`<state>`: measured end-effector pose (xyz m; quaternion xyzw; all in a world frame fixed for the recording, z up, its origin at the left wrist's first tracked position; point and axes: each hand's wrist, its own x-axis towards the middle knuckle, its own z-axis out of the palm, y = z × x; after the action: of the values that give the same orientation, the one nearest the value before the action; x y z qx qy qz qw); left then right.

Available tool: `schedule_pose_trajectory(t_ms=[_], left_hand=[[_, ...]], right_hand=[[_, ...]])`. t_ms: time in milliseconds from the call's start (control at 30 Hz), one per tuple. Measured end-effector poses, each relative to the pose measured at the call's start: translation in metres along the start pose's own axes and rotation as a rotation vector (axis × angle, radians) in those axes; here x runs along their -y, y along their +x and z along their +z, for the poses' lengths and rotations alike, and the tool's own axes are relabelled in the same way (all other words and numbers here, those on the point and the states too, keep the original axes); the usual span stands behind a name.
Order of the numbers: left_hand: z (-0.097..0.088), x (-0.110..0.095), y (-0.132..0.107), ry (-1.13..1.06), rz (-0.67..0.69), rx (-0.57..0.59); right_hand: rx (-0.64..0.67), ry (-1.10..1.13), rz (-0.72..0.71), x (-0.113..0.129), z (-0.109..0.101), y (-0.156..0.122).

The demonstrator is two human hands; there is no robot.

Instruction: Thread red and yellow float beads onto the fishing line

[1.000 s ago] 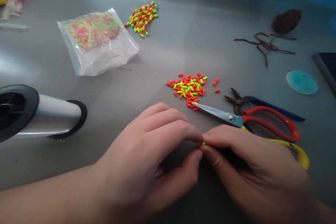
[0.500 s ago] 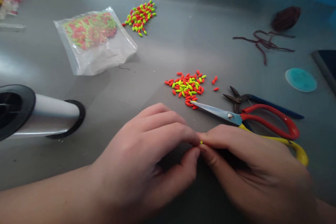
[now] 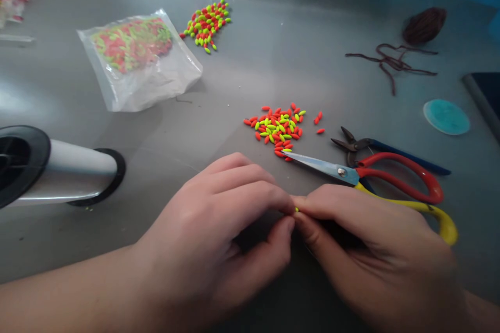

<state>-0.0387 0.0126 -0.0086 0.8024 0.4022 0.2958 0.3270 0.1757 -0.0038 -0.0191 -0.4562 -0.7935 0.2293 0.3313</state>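
One small fluorescent yellow-green bead (image 3: 297, 209) is pinched between the fingertips (image 3: 284, 201) of the left hand (image 3: 207, 223) and the opposing fingertips of the right hand (image 3: 371, 250). Only a small portion of the bead is exposed; the remainder is hidden by the fingers, so its orientation cannot be determined from this view. Both hands face each other, thumbs below and fingers above, with their tips meeting at the bead.

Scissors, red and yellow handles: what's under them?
The scissors lie across the blue-handled pliers, covering part of one handle. Grey tabletop shows inside the handle loops. Whatever lies directly beneath the blade and handles is covered and cannot be seen.
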Motion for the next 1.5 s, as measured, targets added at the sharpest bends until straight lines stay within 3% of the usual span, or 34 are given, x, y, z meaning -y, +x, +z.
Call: schedule_pose_trajectory(t_ms=[800,1500], left_hand=[[0.0000,0.0009,0.0013,0.005,-0.001,-0.015],[0.0029,0.0061,0.0011,0.066,0.025,0.055]], right_hand=[[0.031,0.006,0.007,0.0013,0.0002,0.0026],[0.084,-0.038,-0.006,0.0000,0.0037,0.0036]])
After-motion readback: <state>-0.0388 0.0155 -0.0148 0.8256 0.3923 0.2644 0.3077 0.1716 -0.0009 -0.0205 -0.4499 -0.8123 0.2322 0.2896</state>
